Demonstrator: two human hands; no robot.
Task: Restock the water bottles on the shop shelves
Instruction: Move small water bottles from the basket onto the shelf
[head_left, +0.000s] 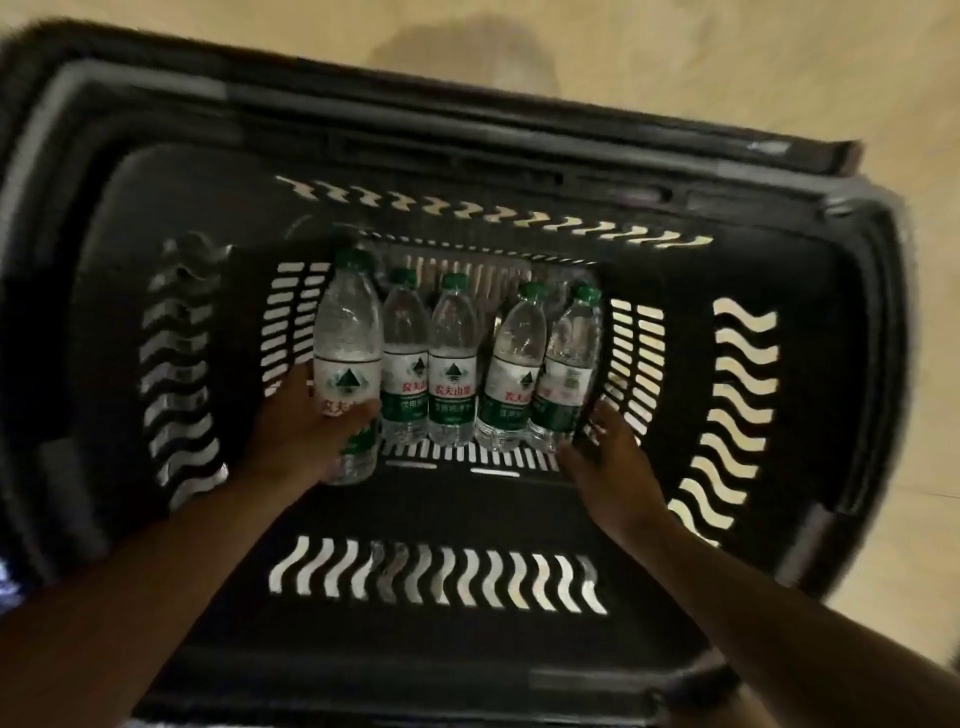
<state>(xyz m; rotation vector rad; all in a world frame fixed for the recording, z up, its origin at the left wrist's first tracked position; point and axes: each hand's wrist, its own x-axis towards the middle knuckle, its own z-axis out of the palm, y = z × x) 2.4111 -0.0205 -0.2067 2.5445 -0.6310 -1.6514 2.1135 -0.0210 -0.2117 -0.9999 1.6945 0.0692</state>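
- A black plastic basket (810, 364) with slotted walls sat on a pale floor (727, 78), seen from straight above.
- Five clear water bottles with green caps and green-and-white labels lay side by side on the basket's bottom, caps pointing away from the person.
- The left hand (306, 426) reached in and gripped the leftmost bottle (345, 358) round its label, thumb curled over the front; this bottle looked raised slightly above the others and closer to the camera.
- Beside it lay the second bottle (404, 364), the third bottle (453, 364) and the fourth bottle (511, 369), touching one another.
- The rightmost bottle (569, 364) leaned against the basket's right inner wall.
- The right hand (608, 462) was down by the base of the rightmost bottle, fingers loosely spread and partly bent; whether they touched the bottle could not be told in the dim, blurred view.
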